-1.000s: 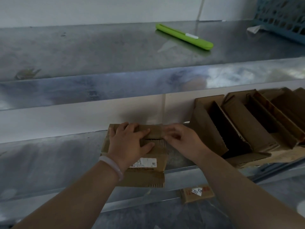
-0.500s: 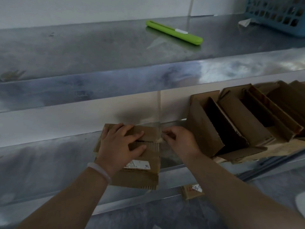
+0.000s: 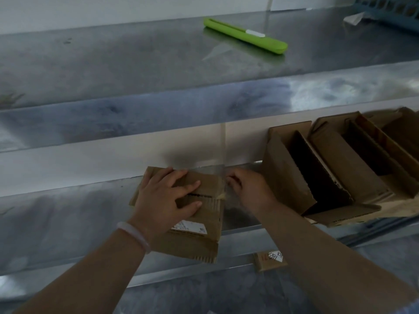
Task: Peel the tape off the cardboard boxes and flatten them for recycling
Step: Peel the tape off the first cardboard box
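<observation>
Stainless-steel shelving unit [image 3: 158,109]: upper shelf [image 3: 113,60], scuffed and reflective; lower shelf [image 3: 56,218] beneath. White wall [image 3: 90,10] behind; white back panel [image 3: 79,159] between the shelves. Dim light, pale glare on metal.

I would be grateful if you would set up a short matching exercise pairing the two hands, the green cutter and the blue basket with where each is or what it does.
Things: 1 green cutter; 2 left hand; 3 right hand; 4 blue basket.
States: A pinches the clear tape at the right edge of the cardboard box; B sits at the far right of the upper shelf; C lies midway along the upper shelf; D presses flat on the cardboard box.
Pairs: 1-C, 2-D, 3-A, 4-B.
</observation>
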A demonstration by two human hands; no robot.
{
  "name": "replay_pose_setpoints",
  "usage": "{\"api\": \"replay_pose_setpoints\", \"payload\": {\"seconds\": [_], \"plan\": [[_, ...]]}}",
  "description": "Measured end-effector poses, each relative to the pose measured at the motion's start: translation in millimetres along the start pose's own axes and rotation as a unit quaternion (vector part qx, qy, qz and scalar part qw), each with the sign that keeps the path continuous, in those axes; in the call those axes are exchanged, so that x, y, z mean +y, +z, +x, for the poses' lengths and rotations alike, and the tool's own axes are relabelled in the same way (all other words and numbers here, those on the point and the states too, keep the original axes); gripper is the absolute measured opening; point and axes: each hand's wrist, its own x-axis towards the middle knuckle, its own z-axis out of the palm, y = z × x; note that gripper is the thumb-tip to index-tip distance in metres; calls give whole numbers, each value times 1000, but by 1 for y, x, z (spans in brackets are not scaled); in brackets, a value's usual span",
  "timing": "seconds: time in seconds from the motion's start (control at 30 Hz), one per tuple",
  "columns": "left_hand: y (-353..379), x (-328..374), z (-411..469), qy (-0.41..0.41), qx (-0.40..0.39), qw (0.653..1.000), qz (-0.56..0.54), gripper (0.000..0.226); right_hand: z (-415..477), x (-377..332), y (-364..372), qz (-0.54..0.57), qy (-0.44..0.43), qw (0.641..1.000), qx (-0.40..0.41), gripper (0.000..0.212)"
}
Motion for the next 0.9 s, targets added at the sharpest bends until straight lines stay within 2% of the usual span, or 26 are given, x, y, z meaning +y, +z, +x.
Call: {"api": "replay_pose_setpoints", "payload": {"seconds": [0.1,0.17,0.4,0.5,0.57,0.67,0.73,0.8,0.9], "plan": [[2,-2,0,-2,-4,1000,-4,61,5,-1,-10,-87,-35,995,-32,24],[3,-3,2,1,-8,1000,2,62,8,-4,-16,-122,-67,990,-14,24],[3,-2,3,-10,-9,1000,6,63,-1,-14,-19,-74,-164,982,53,12],[2,-1,6,-18,-16,1000,11,66,-12,-14,-19,-49,-182,981,52,10],[1,0,7,-21,-17,1000,8,68,-16,-14,-17,-16,-160,986,47,9],[1,0,4,-22,-15,1000,6,69,-25,-17,-19,97,-62,992,43,10],[1,0,4,-22,-14,1000,7,68,-30,-20,-21,140,-26,990,22,11],[1,0,4,-21,-13,1000,9,69,-33,-25,-23,184,6,983,3,11],[1,2,3,-23,-9,1000,6,70,-34,-37,-23,294,62,954,-18,13]]}}
